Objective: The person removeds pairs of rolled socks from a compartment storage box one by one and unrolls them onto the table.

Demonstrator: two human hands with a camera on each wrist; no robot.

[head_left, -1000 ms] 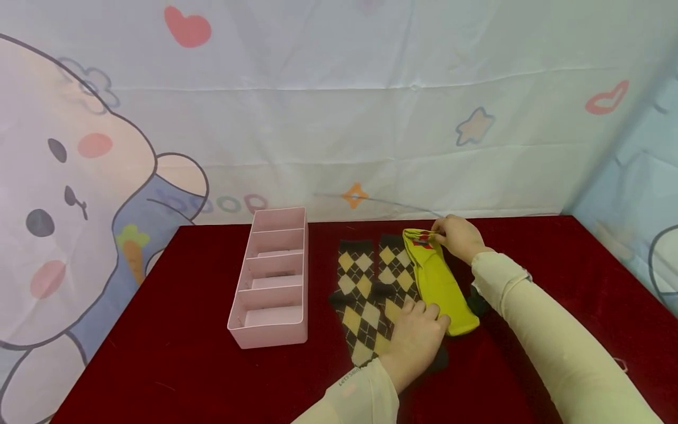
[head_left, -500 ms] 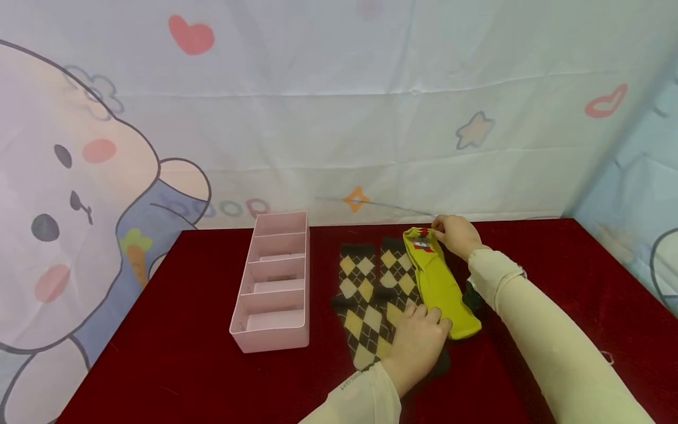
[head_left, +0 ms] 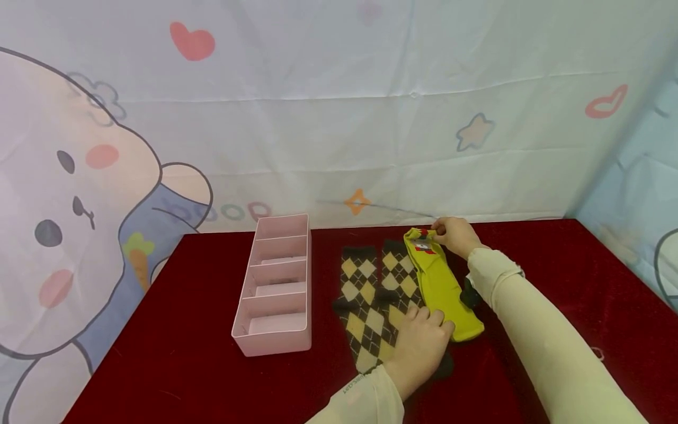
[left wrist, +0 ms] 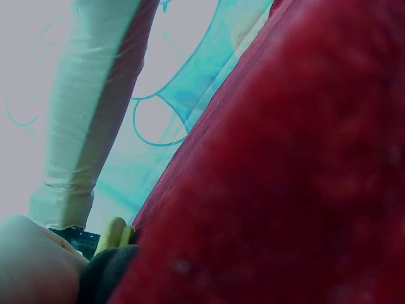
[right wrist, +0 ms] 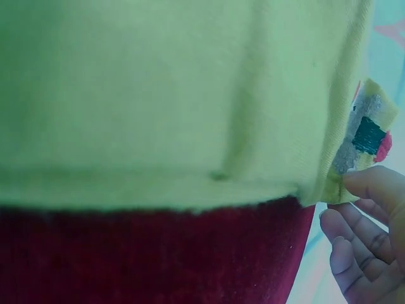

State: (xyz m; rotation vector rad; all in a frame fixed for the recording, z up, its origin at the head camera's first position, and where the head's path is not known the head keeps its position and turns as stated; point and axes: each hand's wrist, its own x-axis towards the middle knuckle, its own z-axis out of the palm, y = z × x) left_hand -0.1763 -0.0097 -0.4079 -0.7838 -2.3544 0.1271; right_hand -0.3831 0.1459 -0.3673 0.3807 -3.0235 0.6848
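The yellow sock (head_left: 441, 287) is lying on the red worktop (head_left: 180, 330), overlapping the right-hand argyle sock (head_left: 398, 277). The right hand (head_left: 457, 236) is pinching its patterned cuff at the far end. The left hand (head_left: 421, 347) is pressing relaxed fingers on its toe end. A pink divided organizer (head_left: 275, 288) is standing nearby.
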